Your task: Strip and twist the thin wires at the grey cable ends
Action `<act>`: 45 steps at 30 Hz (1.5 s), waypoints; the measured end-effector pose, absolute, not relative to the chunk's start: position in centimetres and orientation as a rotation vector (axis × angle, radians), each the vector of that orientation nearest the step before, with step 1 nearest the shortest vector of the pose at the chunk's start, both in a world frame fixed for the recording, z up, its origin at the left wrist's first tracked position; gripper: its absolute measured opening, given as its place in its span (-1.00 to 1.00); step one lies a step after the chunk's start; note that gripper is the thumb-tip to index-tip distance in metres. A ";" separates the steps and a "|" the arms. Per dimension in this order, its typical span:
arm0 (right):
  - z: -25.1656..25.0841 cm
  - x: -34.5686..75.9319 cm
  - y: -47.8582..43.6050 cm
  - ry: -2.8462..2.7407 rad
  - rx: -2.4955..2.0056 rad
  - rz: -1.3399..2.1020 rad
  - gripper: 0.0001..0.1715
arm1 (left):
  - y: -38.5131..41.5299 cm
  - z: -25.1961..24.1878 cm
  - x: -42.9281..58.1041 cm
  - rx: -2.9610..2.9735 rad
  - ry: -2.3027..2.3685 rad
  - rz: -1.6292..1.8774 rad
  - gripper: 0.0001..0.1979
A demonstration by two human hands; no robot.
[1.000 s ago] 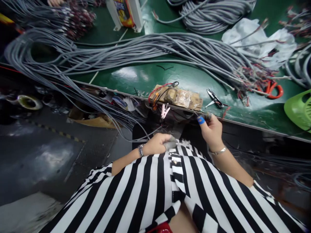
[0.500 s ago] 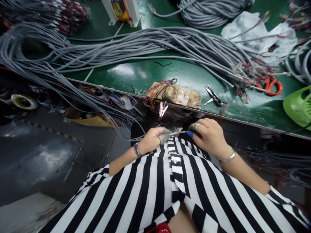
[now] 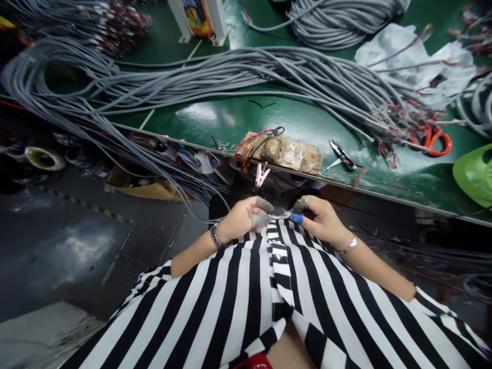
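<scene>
In front of my striped shirt, a frayed cable end [image 3: 282, 214] with silvery strands spans the small gap between my hands. My left hand [image 3: 246, 216] loosely holds the grey cable near its stripped end, thumb and forefinger slightly apart; the part inside the palm is hidden. My right hand [image 3: 321, 219] pinches the strands between thumb and forefinger. Grey coverings sit on the left thumb and forefinger and on the right forefinger; a blue one is on the right thumb. The rest of this cable [image 3: 200, 211] trails off left toward the bundle.
A long bundle of grey cables [image 3: 230, 72] lies across the green table [image 3: 200, 115]. At its front edge are a wooden block [image 3: 294, 154], a pink clip [image 3: 262, 175] and small snips [image 3: 342, 155]. Orange-handled scissors [image 3: 438, 141] and a green plastic object [image 3: 474, 174] are at right.
My right hand has moved left, closer to my left hand, and now grips the strands nearer the cable. My left thumb and forefinger have spread a little. The view has shifted slightly.
</scene>
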State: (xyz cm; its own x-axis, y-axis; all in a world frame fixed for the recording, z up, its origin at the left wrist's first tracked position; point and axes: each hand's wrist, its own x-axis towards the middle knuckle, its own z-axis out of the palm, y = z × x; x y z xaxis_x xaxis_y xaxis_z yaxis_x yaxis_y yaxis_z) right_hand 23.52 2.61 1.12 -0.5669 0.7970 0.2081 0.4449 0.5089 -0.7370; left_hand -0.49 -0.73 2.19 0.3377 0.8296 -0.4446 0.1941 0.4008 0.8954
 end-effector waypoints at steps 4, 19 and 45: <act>-0.7 22.6 1.9 -1.943 -1.256 0.980 -0.83 | -0.8 1.9 -0.4 1.329 1.300 0.621 -0.75; 0.4 23.2 0.5 -2.170 -1.143 0.702 -0.75 | -1.3 1.6 0.5 1.060 1.288 0.699 -0.75; -0.8 23.8 0.8 -2.025 -1.267 0.812 -0.83 | -1.4 1.1 0.3 1.069 1.145 0.721 -0.71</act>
